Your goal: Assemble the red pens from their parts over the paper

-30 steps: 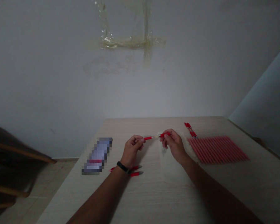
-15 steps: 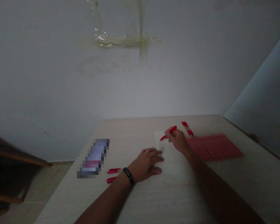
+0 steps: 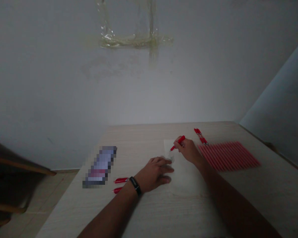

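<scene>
My right hand (image 3: 186, 148) grips a red pen (image 3: 178, 142), its tip pointing down at the upper left part of a white sheet of paper (image 3: 186, 178). Small dark scribbles show on the sheet below the tip. Whether the tip touches the paper I cannot tell. My left hand (image 3: 157, 174) lies with fingers spread over the sheet's left side, holding nothing, a black band on its wrist. Beside that wrist lie two red pens (image 3: 121, 180), partly hidden by the forearm.
Right of the sheet, many red pens (image 3: 229, 156) lie in a slanted row. Behind them are a few more red pens (image 3: 200, 136). A blurred-out phone (image 3: 100, 167) lies on the left of the wooden table (image 3: 139, 135). The wall (image 3: 188, 92) stands at the table's back edge.
My right hand and the pen have shifted slightly left and the pen's upper end has dipped. More dark marks show on the paper. My left hand has stayed nearly still.
</scene>
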`<control>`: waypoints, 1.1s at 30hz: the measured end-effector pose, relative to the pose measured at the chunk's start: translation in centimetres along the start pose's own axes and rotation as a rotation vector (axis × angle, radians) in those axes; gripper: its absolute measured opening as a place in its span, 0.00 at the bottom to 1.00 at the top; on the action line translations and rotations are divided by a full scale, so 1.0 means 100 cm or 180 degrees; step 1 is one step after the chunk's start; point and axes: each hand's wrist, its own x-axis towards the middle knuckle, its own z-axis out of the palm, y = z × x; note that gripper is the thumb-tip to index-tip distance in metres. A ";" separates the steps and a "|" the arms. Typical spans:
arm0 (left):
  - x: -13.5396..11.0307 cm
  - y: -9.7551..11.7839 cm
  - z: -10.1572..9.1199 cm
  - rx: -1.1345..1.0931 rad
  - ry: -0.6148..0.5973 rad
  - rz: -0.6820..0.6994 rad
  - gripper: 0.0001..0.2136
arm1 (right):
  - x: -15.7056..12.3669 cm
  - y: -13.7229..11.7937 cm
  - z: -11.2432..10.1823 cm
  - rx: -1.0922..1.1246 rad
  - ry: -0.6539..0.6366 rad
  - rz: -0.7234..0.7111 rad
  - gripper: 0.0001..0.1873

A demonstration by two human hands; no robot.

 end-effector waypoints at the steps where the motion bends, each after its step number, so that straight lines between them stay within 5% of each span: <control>1: 0.000 0.000 0.000 -0.0002 -0.0002 0.0000 0.19 | 0.000 0.001 -0.002 -0.0103 0.0047 0.0006 0.15; 7: 0.000 0.001 -0.002 0.0030 -0.0009 0.0001 0.19 | 0.001 0.001 -0.005 -0.0496 0.0359 0.0013 0.16; 13: 0.000 -0.001 -0.001 -0.0013 0.0018 0.0072 0.19 | -0.003 -0.006 0.004 0.0099 -0.0210 -0.0276 0.16; 22: -0.001 0.000 -0.002 0.0002 -0.0003 0.0002 0.18 | -0.003 -0.013 -0.010 -0.0955 0.0164 -0.0169 0.15; 28: 0.000 0.002 -0.005 -0.0172 0.0134 0.0061 0.19 | 0.000 -0.011 -0.002 0.0691 0.0482 0.0012 0.12; 33: 0.002 0.000 -0.008 -0.0831 0.0662 -0.0307 0.18 | 0.002 -0.017 0.003 0.1889 0.0288 0.0302 0.14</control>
